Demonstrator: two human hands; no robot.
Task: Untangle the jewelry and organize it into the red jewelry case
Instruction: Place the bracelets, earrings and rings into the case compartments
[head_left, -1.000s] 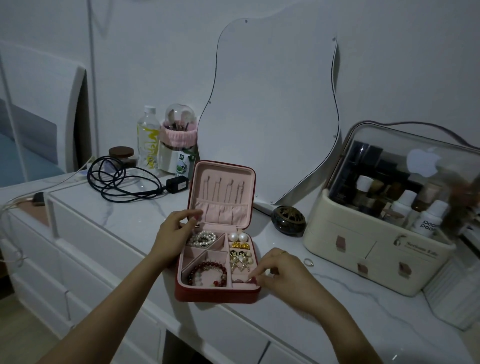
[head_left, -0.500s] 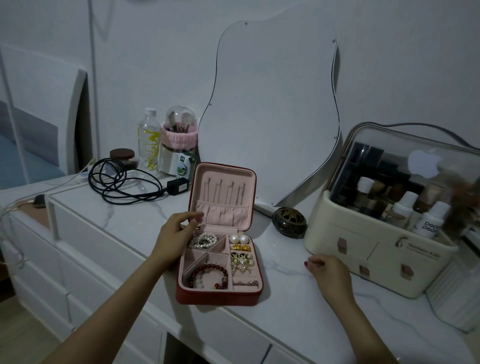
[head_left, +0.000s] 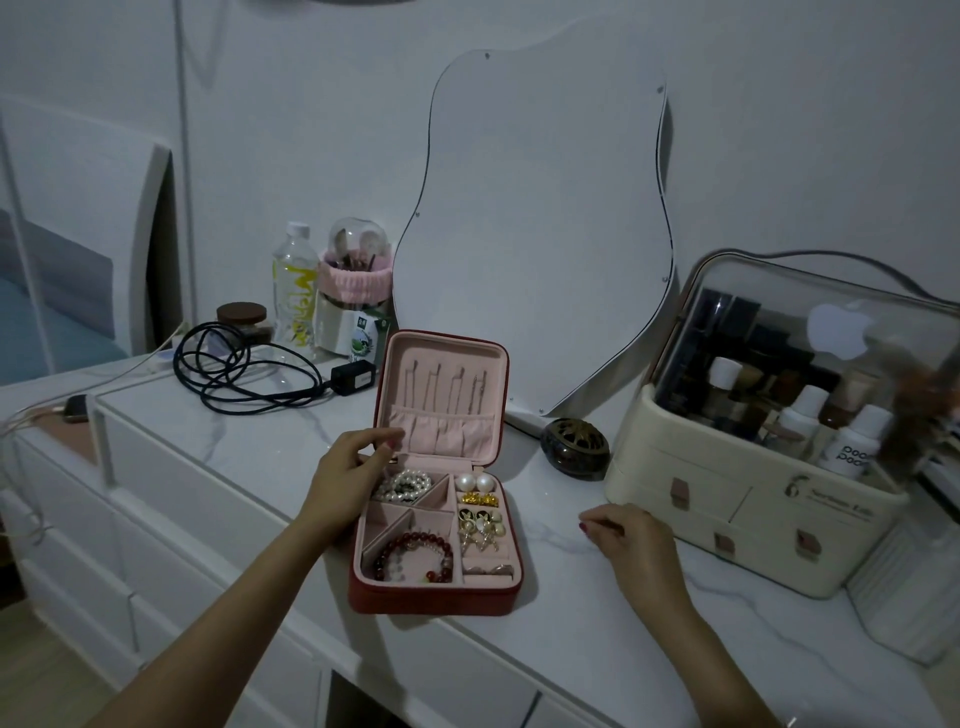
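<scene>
Red jewelry case (head_left: 434, 597) sits open at near edge of marble counter (head_left: 545, 649), lid upright. Red bead bracelet (head_left: 415, 558) in near-left compartment; earrings (head_left: 480, 525) in right column w/ gold bits and pearl studs (head_left: 476, 482) further back; pearl bracelet (head_left: 402, 484) back-left. All light, small, stiff beads on soft cord; studs roll easy, so pinch by post or bead, not the backs. Right hand (head_left: 631, 535) on counter right of case, fingers curled down, prob pinching a small ring but can't tell, hidden. Left hand (head_left: 353, 480) rests on case's left-rear edge by hinge, fingers loosely curved, steadying it. Case is light, could slide. Cosmetic organizer (head_left: 753, 499) far right.
</scene>
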